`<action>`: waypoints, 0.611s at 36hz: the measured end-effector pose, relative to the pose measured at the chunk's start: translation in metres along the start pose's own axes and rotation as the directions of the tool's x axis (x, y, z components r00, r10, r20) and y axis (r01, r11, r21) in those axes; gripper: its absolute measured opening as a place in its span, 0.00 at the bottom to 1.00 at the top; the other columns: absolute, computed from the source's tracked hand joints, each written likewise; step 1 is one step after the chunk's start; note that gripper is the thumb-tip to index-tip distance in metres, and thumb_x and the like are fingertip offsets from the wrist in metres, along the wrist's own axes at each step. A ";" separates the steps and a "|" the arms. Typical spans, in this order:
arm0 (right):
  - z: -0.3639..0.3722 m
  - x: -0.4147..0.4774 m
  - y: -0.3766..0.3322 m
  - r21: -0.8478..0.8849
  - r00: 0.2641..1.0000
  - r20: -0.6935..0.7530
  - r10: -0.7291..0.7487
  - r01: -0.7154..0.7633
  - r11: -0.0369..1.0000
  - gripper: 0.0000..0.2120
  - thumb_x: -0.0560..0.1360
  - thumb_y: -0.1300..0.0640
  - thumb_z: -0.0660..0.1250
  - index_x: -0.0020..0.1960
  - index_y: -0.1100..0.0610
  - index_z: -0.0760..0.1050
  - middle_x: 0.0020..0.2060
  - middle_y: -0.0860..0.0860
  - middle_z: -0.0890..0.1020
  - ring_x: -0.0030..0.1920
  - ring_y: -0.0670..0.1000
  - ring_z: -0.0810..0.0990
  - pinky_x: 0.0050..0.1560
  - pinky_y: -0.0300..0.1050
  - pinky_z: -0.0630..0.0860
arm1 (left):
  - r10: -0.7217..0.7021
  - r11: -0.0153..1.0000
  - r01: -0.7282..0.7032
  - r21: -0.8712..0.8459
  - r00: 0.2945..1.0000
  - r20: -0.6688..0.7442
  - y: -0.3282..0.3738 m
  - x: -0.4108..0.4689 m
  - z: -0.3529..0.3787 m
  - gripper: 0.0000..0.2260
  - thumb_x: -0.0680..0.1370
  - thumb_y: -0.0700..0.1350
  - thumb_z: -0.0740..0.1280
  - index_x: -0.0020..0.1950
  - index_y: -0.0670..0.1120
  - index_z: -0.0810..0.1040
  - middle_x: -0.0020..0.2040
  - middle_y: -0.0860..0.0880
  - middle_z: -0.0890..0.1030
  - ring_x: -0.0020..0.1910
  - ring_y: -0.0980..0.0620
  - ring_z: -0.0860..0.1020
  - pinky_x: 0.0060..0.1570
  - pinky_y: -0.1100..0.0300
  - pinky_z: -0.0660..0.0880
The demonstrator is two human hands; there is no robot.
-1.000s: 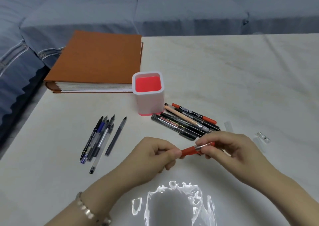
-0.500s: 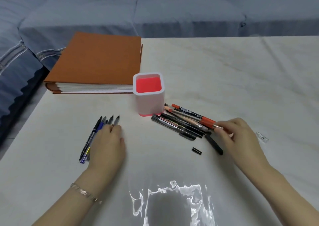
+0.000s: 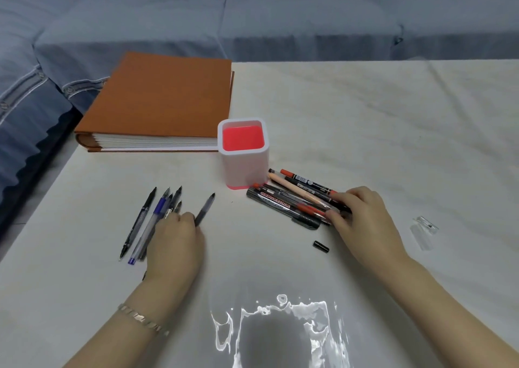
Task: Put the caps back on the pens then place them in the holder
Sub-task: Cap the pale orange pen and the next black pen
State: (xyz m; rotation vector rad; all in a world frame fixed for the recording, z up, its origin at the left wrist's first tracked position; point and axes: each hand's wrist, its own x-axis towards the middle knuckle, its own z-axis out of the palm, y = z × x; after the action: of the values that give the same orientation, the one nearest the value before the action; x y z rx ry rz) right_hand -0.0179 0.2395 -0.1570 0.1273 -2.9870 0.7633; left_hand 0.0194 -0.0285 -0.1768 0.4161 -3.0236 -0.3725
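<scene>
One pale table (image 3: 365,109), grey sofa (image 3: 280,25) behind; left hand (image 3: 174,241) pinches pen (image 3: 206,206), right hand (image 3: 362,221) grips markers (image 3: 283,202).

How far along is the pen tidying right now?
Nothing is in the holder yet. The left hand grips one uncapped dark pen; the right hand rests on the marker pile. A loose black cap and several uncapped pens remain.

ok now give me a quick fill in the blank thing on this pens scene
1. The pen holder contains ____ pens.
2. The black cap lies between the two ____.
3. The right hand touches the marker pile on the holder's ____ side.
4. The left hand holds a dark pen on the holder's ____ side.
Missing: no; hands; right; left.
</scene>
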 end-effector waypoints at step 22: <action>-0.024 0.005 0.074 -0.069 0.966 0.002 0.260 -0.259 0.963 0.15 0.74 0.49 0.63 0.56 0.57 0.75 0.48 0.52 0.77 0.50 0.53 0.75 0.44 0.43 0.68 | 0.255 0.758 -0.090 -0.646 0.952 0.166 0.081 -0.035 -0.024 0.06 0.75 0.46 0.65 0.41 0.56 0.75 0.43 0.57 0.77 0.40 0.55 0.73 0.36 0.67 0.67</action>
State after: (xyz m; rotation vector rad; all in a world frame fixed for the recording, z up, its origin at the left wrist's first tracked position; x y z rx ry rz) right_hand -0.0288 0.3155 -0.1708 -0.2700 -3.0728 0.6809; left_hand 0.0342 0.0507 -0.1344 0.0263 -2.8552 -1.4626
